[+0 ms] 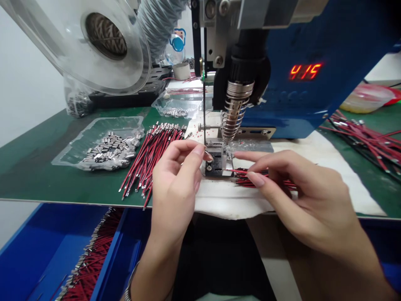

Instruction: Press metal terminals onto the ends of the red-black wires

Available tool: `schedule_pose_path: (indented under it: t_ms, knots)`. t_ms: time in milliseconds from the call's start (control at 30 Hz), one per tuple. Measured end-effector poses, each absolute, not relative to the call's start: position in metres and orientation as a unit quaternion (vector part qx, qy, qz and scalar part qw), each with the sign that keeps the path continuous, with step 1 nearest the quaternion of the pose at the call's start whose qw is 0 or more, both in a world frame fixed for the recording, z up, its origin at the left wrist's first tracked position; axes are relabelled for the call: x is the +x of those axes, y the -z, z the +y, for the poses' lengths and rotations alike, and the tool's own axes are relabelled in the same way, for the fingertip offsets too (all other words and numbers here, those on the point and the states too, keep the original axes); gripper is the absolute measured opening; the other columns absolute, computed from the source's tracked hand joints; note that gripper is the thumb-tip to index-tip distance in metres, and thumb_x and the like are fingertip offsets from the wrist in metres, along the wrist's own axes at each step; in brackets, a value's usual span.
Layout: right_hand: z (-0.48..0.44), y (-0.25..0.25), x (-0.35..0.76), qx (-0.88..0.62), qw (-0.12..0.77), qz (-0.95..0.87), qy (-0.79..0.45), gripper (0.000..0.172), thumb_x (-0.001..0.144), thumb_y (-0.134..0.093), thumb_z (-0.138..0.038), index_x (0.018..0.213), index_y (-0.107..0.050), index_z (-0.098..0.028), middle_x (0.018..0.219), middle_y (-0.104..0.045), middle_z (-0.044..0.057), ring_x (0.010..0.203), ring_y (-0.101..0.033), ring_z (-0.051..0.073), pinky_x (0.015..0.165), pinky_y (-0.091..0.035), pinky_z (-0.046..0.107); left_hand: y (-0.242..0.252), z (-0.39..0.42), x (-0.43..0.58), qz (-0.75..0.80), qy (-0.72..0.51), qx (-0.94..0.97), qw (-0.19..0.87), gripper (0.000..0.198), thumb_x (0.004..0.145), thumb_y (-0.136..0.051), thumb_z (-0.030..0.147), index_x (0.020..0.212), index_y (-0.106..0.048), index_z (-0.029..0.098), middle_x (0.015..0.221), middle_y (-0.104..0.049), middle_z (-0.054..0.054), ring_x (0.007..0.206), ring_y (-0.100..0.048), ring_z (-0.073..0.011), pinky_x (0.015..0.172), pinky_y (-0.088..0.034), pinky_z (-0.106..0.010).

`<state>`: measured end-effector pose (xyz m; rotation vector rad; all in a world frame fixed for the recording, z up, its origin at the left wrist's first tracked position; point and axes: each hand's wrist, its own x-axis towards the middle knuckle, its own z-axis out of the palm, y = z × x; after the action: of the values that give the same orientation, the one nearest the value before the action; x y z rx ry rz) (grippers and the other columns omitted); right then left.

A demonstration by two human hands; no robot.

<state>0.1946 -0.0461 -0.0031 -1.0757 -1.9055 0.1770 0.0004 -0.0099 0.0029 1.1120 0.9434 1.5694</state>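
My left hand [177,179] is closed, thumb and index finger pinching a small silver metal part [209,156] at the left edge of the metal fixture [216,165]. The fingertips partly cover that part. My right hand [297,188] has thumb and middle finger closed around a thin red wire [239,171], its index finger stretched toward the fixture. The wire's tip lies over the fixture's right side. Beneath my right hand rests a bundle of red and black wires [247,182], partly hidden by the fingers. Above the fixture hangs a spring-wrapped soldering head [235,108].
A blue machine [297,100] with a red display reading 415 stands behind. To the left are a clear tray [72,144] of small metal cylinders, a pile of wired cylinders [156,150] and a fume hood [56,37]. A blue bin [53,246] sits below the table edge.
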Motion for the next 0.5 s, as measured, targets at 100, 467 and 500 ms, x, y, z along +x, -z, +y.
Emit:
schedule_pose_path:
  t_ms: [100,467,500]
  knots:
    - [-0.0443,0.0024,0.1967,-0.441,0.453,-0.774,-0.048,0.004,0.106,-0.066,-0.027,0.108,-0.070,-0.025,0.122,-0.084,0.005,0.092,-0.082,0.019,0.076,-0.063,0.027,-0.0022,-0.0100,0.0006,0.392,-0.642,0.459,0.473,0.008,0.095,-0.076,0.021,0.089,-0.073,0.018,0.083,-0.069,-0.001,0.050,-0.041,-0.0036,0.042,-0.030,-0.018]
    - [-0.0382,0.0006,0.1947,-0.420,0.424,-0.802,-0.033,0.010,0.109,-0.060,-0.025,0.115,-0.069,-0.023,0.122,-0.083,0.007,0.090,-0.082,0.019,0.075,-0.063,0.027,-0.0017,-0.0101,-0.0004,0.393,-0.638,0.461,0.476,0.009,0.095,-0.077,0.024,0.088,-0.075,0.019,0.084,-0.069,-0.001,0.050,-0.041,-0.0040,0.043,-0.031,-0.020]
    - [-0.0381,0.0006,0.1945,-0.418,0.423,-0.803,-0.037,0.009,0.109,-0.060,-0.025,0.113,-0.068,-0.023,0.123,-0.083,0.007,0.090,-0.082,0.018,0.076,-0.063,0.027,-0.0018,-0.0102,-0.0005,0.391,-0.638,0.459,0.478,0.009,0.095,-0.077,0.023,0.088,-0.075,0.019,0.084,-0.069,-0.001,0.050,-0.041,-0.0037,0.043,-0.031,-0.019]
